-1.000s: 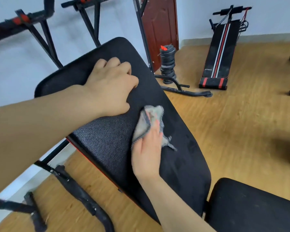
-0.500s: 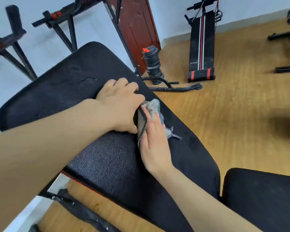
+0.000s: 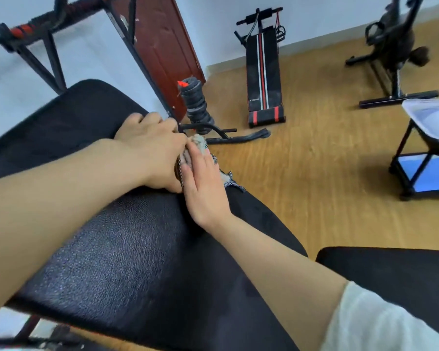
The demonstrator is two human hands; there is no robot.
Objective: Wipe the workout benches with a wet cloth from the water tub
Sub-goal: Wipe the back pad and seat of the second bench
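Wiping the black bench pad (image 3: 127, 262), centre frame.
Right hand (image 3: 205, 184) lies flat with fingers extended, pressing the cloth (image 3: 200, 144) onto the pad; left hand (image 3: 150, 148) curled loosely just beside it. Water tub (image 3: 431, 117) far right on a stand.

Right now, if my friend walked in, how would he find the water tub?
Look at the right side of the wooden floor, past the exercise bike. A black metal stand with a blue shelf is there, and the tub sits on top. It's the only see-through plastic thing among black gym gear.

Pebbled black vinyl bench pad (image 3: 117, 262)
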